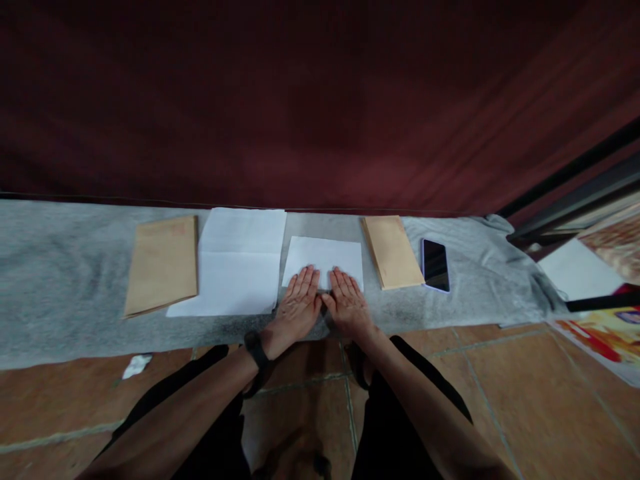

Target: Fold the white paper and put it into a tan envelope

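Note:
A white sheet of paper (324, 251), seemingly folded, lies on the grey cloth in front of me. My left hand (300, 301) rests flat on its near left part, fingers stretched out. On its near right part lies my right hand (347, 303), also flat with fingers extended. The two thumbs almost meet at the paper's near edge. Left of it is a stack of larger white sheets (243, 280) with a crease across. Brown envelopes (165, 267) overlap that stack's left side, and more brown envelopes (395, 253) lie to the right of my hands.
A phone (435, 265) lies right of the envelopes on the grey cloth (65, 280). Dark red fabric (310, 133) rises behind. A rack with printed items (605, 333) stands at far right. A white scrap (137, 365) lies on the tiled floor (545, 393).

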`<state>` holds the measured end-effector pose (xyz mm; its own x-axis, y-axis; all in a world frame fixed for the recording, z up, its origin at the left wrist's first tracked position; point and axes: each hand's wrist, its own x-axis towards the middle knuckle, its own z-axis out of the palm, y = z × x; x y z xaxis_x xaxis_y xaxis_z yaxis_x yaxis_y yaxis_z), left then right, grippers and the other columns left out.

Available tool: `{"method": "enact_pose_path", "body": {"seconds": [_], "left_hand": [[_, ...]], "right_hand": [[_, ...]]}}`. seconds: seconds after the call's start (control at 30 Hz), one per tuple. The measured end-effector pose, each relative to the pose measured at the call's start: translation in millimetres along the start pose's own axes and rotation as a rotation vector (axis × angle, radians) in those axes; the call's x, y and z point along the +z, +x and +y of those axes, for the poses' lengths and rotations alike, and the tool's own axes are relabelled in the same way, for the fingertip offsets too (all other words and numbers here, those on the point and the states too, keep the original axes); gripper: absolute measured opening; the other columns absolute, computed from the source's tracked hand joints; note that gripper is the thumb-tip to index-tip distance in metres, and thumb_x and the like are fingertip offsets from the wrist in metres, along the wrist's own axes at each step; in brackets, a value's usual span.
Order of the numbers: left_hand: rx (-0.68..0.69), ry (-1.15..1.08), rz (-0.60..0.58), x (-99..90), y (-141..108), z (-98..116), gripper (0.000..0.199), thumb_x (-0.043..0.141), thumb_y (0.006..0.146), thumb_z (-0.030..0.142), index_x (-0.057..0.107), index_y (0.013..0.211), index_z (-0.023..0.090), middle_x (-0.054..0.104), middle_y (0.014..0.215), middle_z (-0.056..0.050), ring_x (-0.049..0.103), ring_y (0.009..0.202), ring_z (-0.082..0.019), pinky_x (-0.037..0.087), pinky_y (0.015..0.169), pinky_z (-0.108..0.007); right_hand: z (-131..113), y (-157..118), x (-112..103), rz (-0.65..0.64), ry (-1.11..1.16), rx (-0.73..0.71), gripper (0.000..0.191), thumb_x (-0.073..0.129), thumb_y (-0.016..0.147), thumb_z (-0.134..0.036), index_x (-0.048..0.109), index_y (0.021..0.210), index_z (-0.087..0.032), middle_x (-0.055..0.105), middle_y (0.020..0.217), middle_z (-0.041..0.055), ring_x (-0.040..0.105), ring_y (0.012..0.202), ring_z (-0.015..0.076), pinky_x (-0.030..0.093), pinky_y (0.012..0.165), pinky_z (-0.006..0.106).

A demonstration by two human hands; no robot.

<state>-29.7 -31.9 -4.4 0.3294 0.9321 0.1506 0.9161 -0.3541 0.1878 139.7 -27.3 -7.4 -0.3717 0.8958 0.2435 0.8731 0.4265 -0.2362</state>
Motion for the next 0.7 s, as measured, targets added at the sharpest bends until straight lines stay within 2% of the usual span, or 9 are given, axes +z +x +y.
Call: {"method": "enact_pose_path", "body": {"seconds": [0.2, 0.37, 0.6, 0.7], "left_hand": [[-0.08, 0.008, 0.057, 1.1, -2, -2, 0.06, 0.037, 0.102, 0.034, 0.032, 0.154, 0.004, 0.032, 0.163, -0.021, 0.023, 0.154, -0.028, 0.026, 0.125, -0.047], [-0.12, 0.01, 0.049, -1.4, -3, -2, 0.065, 0.04, 0.101, 0.039, 0.03, 0.154, 0.001, 0.031, 0.162, -0.023, 0.023, 0.154, -0.03, 0.027, 0.125, -0.049], [-0.146, -0.005, 0.076, -6.7, -4, -4, 0.063, 0.038, 0.101, 0.035, 0.031, 0.152, -0.001, 0.032, 0.161, -0.026, 0.024, 0.153, -0.033, 0.029, 0.123, -0.051], [-0.1, -0.027, 0.113, -13.6, 1, -2, 0.061, 0.035, 0.101, 0.029, 0.028, 0.154, 0.001, 0.032, 0.162, -0.023, 0.02, 0.155, -0.03, 0.03, 0.123, -0.05]], "right_hand": [[16, -6, -2, 0.053, -0.098, 0.028, 0.064, 0.036, 0.106, -0.046, 0.039, 0.153, -0.002, 0.039, 0.159, 0.0208, 0.037, 0.148, 0.0302, 0.031, 0.122, 0.047], [26, -13, -2, 0.087, -0.133, 0.076, 0.067, 0.034, 0.106, -0.049, 0.037, 0.154, -0.001, 0.039, 0.158, 0.0235, 0.039, 0.147, 0.0325, 0.033, 0.12, 0.049], [32, -17, -4, 0.117, -0.142, 0.127, 0.067, 0.035, 0.106, -0.048, 0.037, 0.153, -0.001, 0.041, 0.157, 0.0255, 0.039, 0.146, 0.033, 0.034, 0.119, 0.05], [29, -10, -11, 0.117, -0.109, 0.121, 0.062, 0.032, 0.107, -0.043, 0.037, 0.154, -0.002, 0.04, 0.158, 0.0235, 0.037, 0.148, 0.032, 0.033, 0.119, 0.051]]}}
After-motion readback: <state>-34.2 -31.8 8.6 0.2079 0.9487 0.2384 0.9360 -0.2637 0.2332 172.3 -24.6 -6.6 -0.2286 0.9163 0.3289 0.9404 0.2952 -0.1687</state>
